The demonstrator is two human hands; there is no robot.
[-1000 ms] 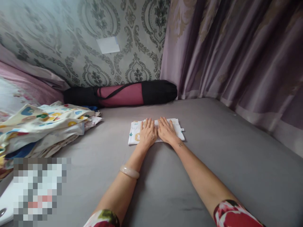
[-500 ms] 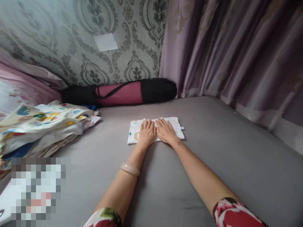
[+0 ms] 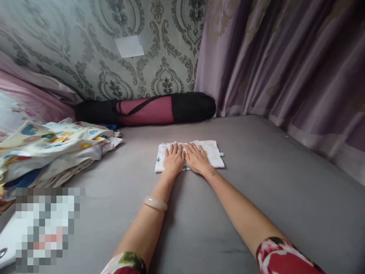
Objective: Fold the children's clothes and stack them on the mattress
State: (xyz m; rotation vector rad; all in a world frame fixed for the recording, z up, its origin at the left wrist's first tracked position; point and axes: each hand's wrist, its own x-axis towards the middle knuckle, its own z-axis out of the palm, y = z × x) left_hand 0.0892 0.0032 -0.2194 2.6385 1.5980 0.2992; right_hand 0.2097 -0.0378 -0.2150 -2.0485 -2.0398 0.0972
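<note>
A white printed cloth [image 3: 215, 156], folded into a flat rectangle with a small tag at its right edge, lies on the grey bed sheet [image 3: 256, 182]. My left hand [image 3: 173, 159] rests palm down on its left half, fingers stretched out. Beside it, my right hand [image 3: 196, 158] lies flat near the cloth's middle, fingers extended and pointing up and left. The two hands nearly touch at the thumbs. Neither hand grips the cloth; parts of its print are hidden beneath them.
A loose heap of printed clothes [image 3: 62, 148] lies on the left. Along the patterned wall rests a black and maroon roll bag [image 3: 148, 110]. Purple curtains [image 3: 256, 68] hang on the right. A blurred-out white object [image 3: 11, 239] is at the lower left.
Both hands have slid slightly left across the cloth, staying flat on it. The cloth remains folded, and the view has shifted a little.
</note>
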